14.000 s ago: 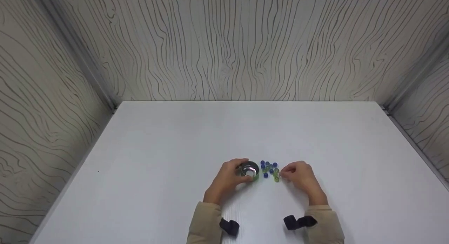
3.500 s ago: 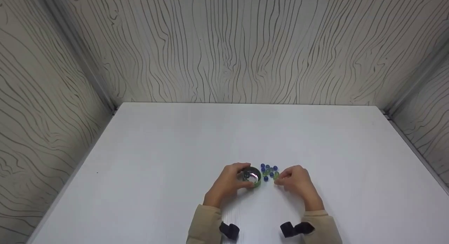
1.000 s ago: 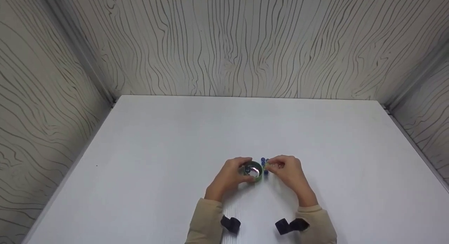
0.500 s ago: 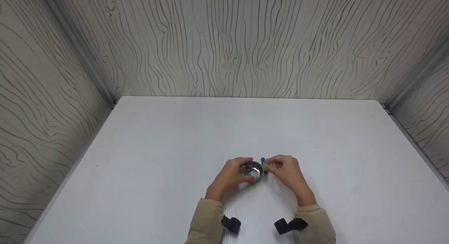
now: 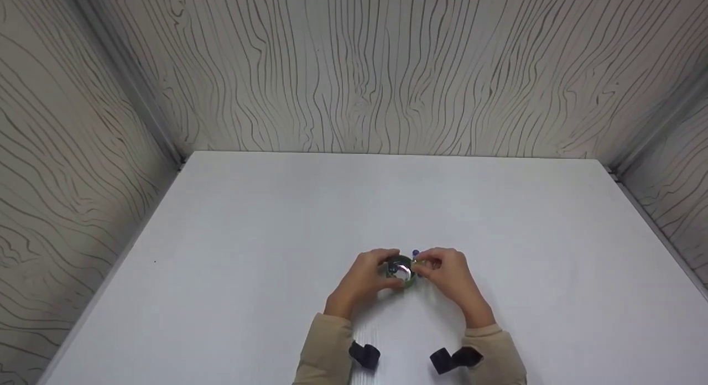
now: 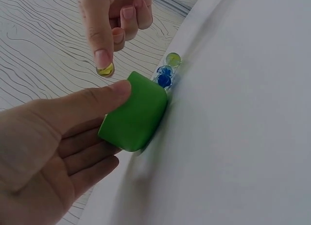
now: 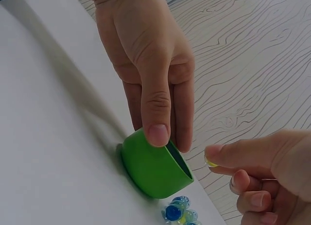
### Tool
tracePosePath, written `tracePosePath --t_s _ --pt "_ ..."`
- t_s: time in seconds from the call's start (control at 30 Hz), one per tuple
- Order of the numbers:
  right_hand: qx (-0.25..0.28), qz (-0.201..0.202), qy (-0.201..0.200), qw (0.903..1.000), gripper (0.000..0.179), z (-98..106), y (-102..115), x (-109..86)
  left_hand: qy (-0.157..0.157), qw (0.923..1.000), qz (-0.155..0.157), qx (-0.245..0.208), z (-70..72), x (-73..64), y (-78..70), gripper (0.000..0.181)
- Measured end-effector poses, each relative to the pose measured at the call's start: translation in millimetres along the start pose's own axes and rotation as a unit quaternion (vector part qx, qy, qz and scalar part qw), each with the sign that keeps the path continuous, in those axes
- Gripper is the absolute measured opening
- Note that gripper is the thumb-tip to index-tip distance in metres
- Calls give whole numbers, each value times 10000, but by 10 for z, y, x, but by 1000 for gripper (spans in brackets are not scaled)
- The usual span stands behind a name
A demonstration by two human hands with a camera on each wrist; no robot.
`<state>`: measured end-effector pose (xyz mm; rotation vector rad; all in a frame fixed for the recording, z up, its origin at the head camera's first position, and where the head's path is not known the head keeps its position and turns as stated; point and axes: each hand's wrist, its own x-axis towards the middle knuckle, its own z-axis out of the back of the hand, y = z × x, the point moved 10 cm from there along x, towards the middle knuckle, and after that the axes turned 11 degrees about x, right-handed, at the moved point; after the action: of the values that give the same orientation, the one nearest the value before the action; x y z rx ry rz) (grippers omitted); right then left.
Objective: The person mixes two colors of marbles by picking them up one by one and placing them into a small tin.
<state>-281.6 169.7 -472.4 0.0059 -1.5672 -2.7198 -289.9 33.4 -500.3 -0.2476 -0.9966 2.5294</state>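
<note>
My left hand [image 5: 362, 274] grips a small green bowl [image 6: 133, 113] by its rim, thumb on the near side and fingers opposite. The bowl stands on the white table, and its inside looks shiny in the head view. Between thumb and forefinger my right hand [image 5: 447, 271] pinches a clear yellow-green marble [image 6: 105, 70], held just above the rim at the bowl's right side. Blue and yellow-green marbles [image 7: 174, 212] lie on the table close beside the bowl. In the head view the right hand covers most of them, leaving a blue marble [image 5: 415, 253] visible.
The white table [image 5: 276, 219] spreads out around both hands. Wood-grain panels [image 5: 354, 69] rise behind it and along the left and right sides. Dark wrist cameras [image 5: 364, 354] sit on both beige sleeves [image 5: 326, 346].
Over these frames my right hand has moved left from the marbles' right edge to the bowl's rim, with a yellow-green marble in its pinch. My left hand has stayed on the bowl.
</note>
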Motion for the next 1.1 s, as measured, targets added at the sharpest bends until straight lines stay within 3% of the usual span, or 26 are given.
tracePosePath --t_s 0.33,0.57,0.87,1.1 --pt "-54 196 27 9998 12 -49 45 -12 37 10000 -75 2 11 5 -14 58" --pt "-96 485 23 9988 14 -57 92 -20 -18 9995 -299 -89 26 -4 -48 58" --pt "-89 396 109 9991 16 -74 71 -17 -4 9996 -286 -73 26 -4 -41 57" --pt "-59 20 82 9999 16 -8 14 -20 20 9998 -186 -94 19 -6 -31 58"
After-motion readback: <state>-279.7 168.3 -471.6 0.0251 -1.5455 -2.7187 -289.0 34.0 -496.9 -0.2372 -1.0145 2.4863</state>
